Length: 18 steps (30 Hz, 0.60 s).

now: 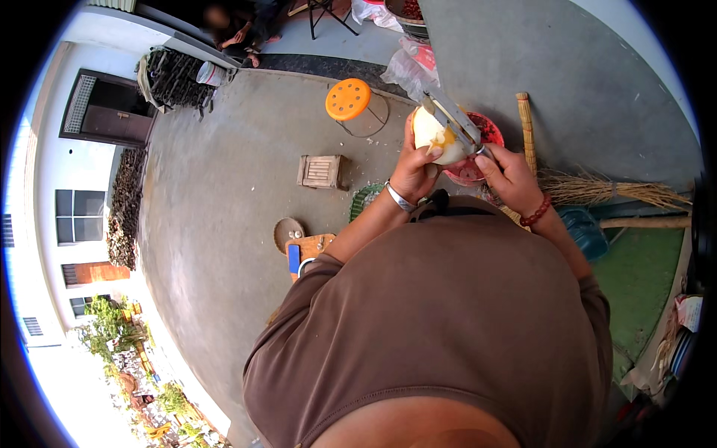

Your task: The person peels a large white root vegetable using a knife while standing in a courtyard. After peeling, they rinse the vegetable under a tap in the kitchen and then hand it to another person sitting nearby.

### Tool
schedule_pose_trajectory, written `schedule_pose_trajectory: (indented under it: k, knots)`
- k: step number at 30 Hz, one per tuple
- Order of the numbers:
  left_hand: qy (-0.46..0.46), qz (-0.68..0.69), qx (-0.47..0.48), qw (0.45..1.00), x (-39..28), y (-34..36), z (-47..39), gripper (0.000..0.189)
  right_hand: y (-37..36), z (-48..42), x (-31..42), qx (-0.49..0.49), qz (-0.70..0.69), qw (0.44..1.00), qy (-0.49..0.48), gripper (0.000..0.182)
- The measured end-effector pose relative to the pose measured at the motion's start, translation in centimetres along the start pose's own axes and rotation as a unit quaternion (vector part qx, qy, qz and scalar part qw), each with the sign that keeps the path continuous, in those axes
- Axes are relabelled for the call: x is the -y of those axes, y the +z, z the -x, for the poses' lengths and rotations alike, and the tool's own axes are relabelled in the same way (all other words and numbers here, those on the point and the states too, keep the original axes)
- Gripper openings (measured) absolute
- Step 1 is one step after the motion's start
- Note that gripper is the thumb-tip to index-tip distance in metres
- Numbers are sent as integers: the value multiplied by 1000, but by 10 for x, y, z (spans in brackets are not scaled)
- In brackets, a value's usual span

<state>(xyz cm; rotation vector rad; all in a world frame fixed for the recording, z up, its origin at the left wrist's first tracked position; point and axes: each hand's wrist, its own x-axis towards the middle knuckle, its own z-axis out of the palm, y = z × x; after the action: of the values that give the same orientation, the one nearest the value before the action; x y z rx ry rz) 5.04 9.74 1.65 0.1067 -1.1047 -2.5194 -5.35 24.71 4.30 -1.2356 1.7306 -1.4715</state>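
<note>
My left hand (415,171), with a silver bracelet at its wrist, holds a large pale fruit or vegetable (428,131) with patches of yellow skin on it. My right hand (507,176), a red bead bracelet at the wrist, grips the handle of a long metal peeler or blade (462,120). The metal lies against the pale flesh on its right side. Beneath both hands stands a red plastic basin (486,127), partly hidden by them. Which exact kind of produce it is, I cannot tell.
An orange round stool (348,99) and a small wooden stool (320,171) stand on the concrete floor. A green basket (364,200) sits near my left forearm. A twig broom (610,189) and a teal dustpan (585,232) lie at the right. A person (238,36) sits at the top left.
</note>
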Motion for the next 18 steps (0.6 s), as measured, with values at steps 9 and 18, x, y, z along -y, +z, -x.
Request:
schedule_pose_trajectory:
  k: [9, 18]
  knots:
    - [67, -12, -38, 997, -2, 11, -8, 73, 7, -8, -3, -38, -33, 999, 19, 25]
    - [183, -210, 73, 958, -5, 19, -16, 77, -12, -13, 1, 48, -190, 971, 137, 23]
